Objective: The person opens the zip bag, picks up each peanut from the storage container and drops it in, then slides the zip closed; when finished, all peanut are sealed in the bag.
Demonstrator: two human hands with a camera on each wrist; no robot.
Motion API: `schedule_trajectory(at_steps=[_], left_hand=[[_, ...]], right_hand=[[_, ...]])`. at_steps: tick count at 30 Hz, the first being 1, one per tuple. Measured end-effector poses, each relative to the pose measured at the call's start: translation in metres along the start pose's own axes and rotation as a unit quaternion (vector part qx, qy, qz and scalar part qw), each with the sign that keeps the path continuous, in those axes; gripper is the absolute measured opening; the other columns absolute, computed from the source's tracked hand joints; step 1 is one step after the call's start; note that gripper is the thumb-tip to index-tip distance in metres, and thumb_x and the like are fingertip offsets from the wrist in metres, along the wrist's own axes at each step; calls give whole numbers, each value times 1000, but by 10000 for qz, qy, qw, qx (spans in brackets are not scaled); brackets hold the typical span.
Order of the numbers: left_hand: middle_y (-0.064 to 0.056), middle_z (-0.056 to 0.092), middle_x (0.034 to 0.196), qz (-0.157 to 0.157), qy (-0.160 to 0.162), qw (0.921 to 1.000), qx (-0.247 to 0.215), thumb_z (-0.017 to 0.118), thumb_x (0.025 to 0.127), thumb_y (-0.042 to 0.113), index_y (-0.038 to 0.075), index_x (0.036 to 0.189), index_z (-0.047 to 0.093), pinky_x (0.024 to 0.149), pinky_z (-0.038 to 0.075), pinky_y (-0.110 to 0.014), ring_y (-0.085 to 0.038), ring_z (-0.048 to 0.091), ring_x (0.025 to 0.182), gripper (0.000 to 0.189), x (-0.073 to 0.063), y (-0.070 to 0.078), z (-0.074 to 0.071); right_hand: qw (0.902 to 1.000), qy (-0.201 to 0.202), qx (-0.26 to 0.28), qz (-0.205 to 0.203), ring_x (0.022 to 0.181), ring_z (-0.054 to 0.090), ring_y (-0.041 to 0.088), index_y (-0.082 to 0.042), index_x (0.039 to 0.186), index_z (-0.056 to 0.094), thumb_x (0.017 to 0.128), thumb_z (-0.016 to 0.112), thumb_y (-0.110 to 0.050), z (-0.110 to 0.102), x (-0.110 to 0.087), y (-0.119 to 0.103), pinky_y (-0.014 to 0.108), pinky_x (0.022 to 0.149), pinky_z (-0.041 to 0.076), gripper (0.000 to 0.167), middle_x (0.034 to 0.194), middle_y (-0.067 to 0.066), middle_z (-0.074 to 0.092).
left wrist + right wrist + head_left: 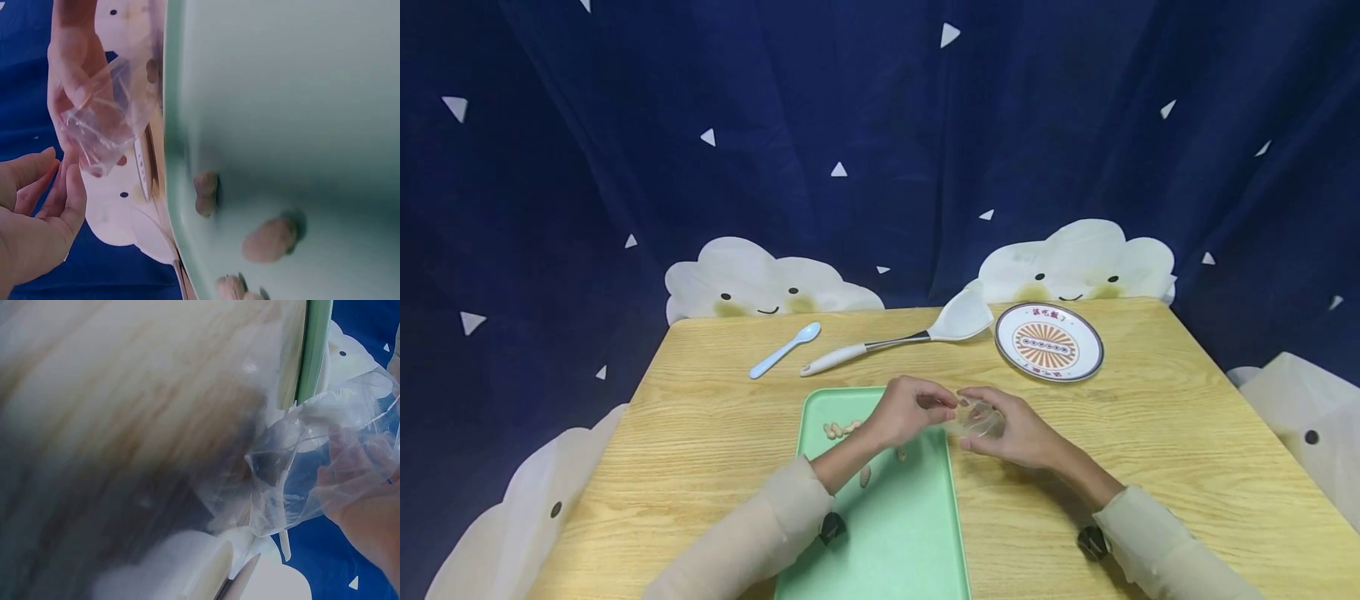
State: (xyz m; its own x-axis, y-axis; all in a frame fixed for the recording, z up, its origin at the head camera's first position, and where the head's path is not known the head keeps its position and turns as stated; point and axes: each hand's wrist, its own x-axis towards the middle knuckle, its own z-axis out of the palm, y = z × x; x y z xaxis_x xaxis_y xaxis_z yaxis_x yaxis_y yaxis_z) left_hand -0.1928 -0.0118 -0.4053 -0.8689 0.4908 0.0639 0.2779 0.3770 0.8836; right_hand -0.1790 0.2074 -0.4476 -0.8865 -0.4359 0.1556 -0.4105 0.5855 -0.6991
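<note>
A clear plastic bag [979, 419] hangs between the two hands, over the table just past the tray's right edge. My right hand [1018, 429] grips the bag from the right, and its fingers show through the film in the right wrist view. On the other side, my left hand [906, 414] pinches at the bag's edge with thumb and fingertips together. In the right wrist view, a small dark patch shows through the bag. Several peanuts [270, 240] lie on the green tray [898, 525], some partly hidden behind the left wrist in the head view.
Behind the tray lie a light blue spoon [785, 350] and a white spatula [961, 317] with a pale handle. A round printed plate [1049, 342] stands toward the back right of the wooden table [700, 425]. A dark blue curtain [880, 125] hangs beyond the far edge.
</note>
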Motion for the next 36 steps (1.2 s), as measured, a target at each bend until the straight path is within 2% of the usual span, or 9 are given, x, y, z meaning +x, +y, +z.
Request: schedule_trajectory(at_steps=[6, 10, 13, 15, 20, 25, 33, 36], left_hand=[[-5, 74, 97, -33, 114, 9999, 15, 70, 85, 9, 7, 98, 74, 70, 53, -18, -12, 69, 85, 14, -4, -6, -14], [-5, 73, 95, -49, 279, 9995, 126, 70, 85, 10, 9, 97, 74, 70, 53, -20, -13, 68, 84, 13, -8, -15, -26], [-6, 73, 94, -97, 431, 9989, 187, 70, 85, 10, 9, 96, 74, 70, 53, -22, -15, 68, 84, 12, -13, -23, -35], [-6, 73, 93, -184, 509, 9982, 244, 70, 85, 10, 8, 97, 74, 71, 53, -23, -15, 67, 84, 13, -17, -30, -40], [-5, 72, 88, -440, 622, 9959, 483, 69, 85, 8, 3, 96, 72, 76, 52, -29, -15, 66, 82, 13, -26, -48, -52], [-4, 71, 86, -636, 682, 9935, 653, 69, 84, 6, 3, 93, 72, 76, 52, -30, -14, 65, 82, 10, -36, -62, -65], [-3, 69, 83, -1202, 842, 9851, 891, 72, 81, 5, 4, 90, 72, 67, 50, -26, -14, 61, 77, 8, -52, -80, -88], [-3, 69, 79, -1277, 848, 9827, 1041, 73, 79, 2, 3, 87, 72, 64, 49, -25, -12, 60, 72, 8, -57, -84, -94]], right_hand=[[10000, 35, -39, -45, 106, 61, 19, -13, 135, 50, 76, 78, -40, -1, -1, 2, 47, 94, 46, 71, 124, 4, 62], [9999, 60, 16, -101, 106, 61, 18, -12, 135, 50, 76, 78, -39, -2, -1, 1, 46, 95, 46, 70, 127, 5, 61], [9999, 69, 49, -131, 101, 63, 14, -12, 134, 50, 77, 78, -37, -3, -2, 0, 44, 94, 47, 69, 125, 5, 62], [9998, 66, 73, -143, 98, 63, 13, -11, 134, 50, 76, 78, -36, -3, -2, 0, 44, 94, 47, 69, 125, 5, 62], [9998, 71, 43, -168, 108, 61, 20, -11, 134, 51, 76, 78, -37, -4, 0, 2, 51, 98, 43, 69, 129, 7, 60], [9999, 53, 27, -106, 118, 56, 27, -12, 134, 51, 76, 78, -39, -4, 0, 1, 53, 101, 41, 70, 131, 7, 58], [10000, 33, 33, -57, 122, 53, 30, -12, 134, 51, 75, 78, -40, -4, 0, 2, 54, 101, 40, 70, 133, 6, 57], [10000, 47, -3, -76, 122, 53, 30, -13, 134, 51, 76, 78, -40, -4, 0, 2, 54, 101, 41, 70, 133, 7, 57]])
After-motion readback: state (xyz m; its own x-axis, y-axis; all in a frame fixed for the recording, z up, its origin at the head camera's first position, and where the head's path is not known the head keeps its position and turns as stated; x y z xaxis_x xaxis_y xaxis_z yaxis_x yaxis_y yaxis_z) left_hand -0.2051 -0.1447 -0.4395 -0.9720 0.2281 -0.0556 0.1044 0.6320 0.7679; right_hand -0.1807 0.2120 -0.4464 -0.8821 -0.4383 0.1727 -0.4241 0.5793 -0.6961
